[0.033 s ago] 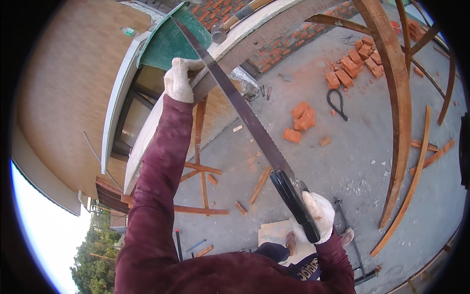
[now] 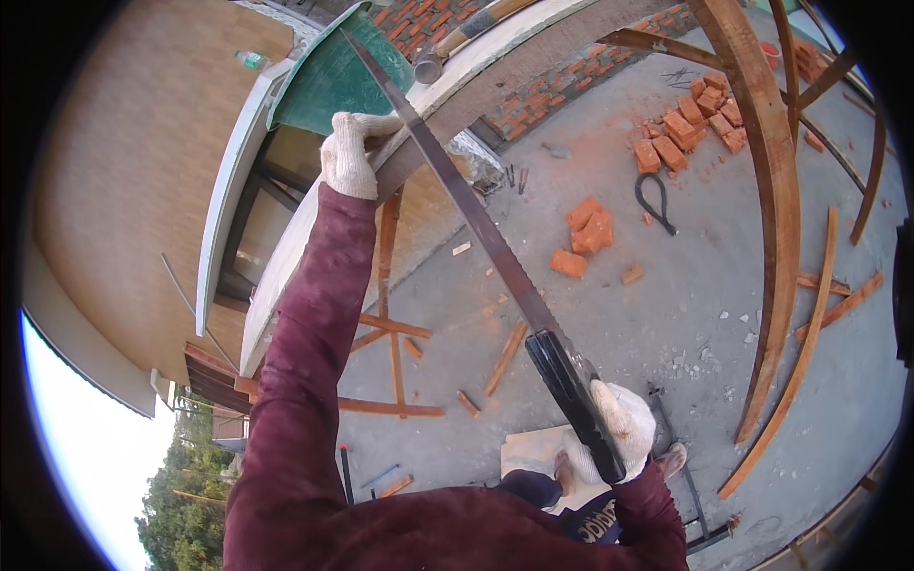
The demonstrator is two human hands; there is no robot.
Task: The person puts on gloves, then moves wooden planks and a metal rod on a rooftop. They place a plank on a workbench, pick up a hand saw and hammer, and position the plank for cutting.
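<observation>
My right hand [image 2: 624,433], in a white knit glove, is closed around the black handle of a hand saw [image 2: 466,205]. The long dark blade slants up to the left, its toothed edge toward the right, and crosses a long pale board [image 2: 476,76]. Left of the blade, my gloved left hand [image 2: 350,157] grips the board at its edge; some fingers are hidden from me. A hammer [image 2: 428,67] lies on the board just beyond the blade. Behind the blade's tip is a green basin [image 2: 319,90].
Loose orange bricks [image 2: 681,133] and broken pieces [image 2: 590,228] lie on the grey concrete floor [image 2: 666,295]. Curved-looking timber beams [image 2: 766,190] stand at right. A black loop [image 2: 652,205], wood offcuts [image 2: 505,360] and a timber frame [image 2: 390,407] are below the board.
The saw has slid back slightly toward the lower right with my right hand, and its tip sits a little farther right. My left hand stays where it was.
</observation>
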